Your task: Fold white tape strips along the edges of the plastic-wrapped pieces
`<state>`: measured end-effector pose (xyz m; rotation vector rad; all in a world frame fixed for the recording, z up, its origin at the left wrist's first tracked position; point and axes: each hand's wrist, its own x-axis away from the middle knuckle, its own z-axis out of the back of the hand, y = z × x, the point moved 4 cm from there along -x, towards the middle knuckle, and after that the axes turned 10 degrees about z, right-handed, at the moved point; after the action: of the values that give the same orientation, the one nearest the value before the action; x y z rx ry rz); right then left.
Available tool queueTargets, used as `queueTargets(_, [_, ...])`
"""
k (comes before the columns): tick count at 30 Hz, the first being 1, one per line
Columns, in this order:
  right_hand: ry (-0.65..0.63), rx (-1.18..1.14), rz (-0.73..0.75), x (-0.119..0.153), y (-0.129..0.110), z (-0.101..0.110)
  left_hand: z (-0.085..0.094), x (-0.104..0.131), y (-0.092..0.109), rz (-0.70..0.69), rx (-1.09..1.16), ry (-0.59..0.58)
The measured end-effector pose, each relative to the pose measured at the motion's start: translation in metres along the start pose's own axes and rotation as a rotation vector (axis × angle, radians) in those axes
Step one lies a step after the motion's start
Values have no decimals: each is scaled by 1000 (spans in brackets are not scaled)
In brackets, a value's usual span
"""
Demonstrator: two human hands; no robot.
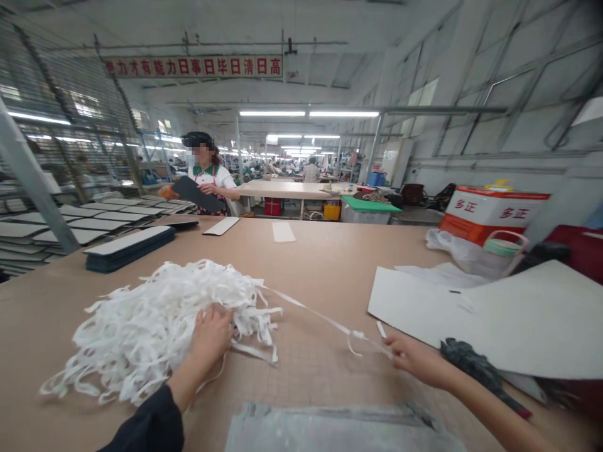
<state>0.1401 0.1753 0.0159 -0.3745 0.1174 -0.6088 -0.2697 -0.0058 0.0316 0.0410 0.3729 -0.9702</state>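
A large tangled heap of white fabric strips [155, 326] covers the left part of the table. My left hand [214, 333] lies on the heap's near right side, its fingers resting on the strips, with nothing plainly gripped. To the right, my right hand [414, 361] is closed in a pinch on a white strip [311, 307], which stretches from the heap across the table. A small loop or knot shows on that strip near the hand. A short white end [380, 329] sticks up beside the right fingers. The fingertips' exact grip is partly hidden.
Dark-edged white panels [129, 248] are stacked at the left. A clear plastic sheet [330, 430] lies at the front edge. White boards [490, 314], a dark brush-like bundle [480, 367] and a red-and-white box [492, 213] stand right. Across the table, a co-worker [211, 172] holds a dark panel.
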Motion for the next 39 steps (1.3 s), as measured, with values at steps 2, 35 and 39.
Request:
queueTargets(2, [18,-83,-20,21,-6,8,11,4,22,-1,25,1])
queueTargets(35, [-94,-1154,-118,62,-144,-12,92,118,191,450,2050,-1258])
queueTargets(39, [-212,-1196,-143,65,-153,-29,80,115,170,603,2089,-1100])
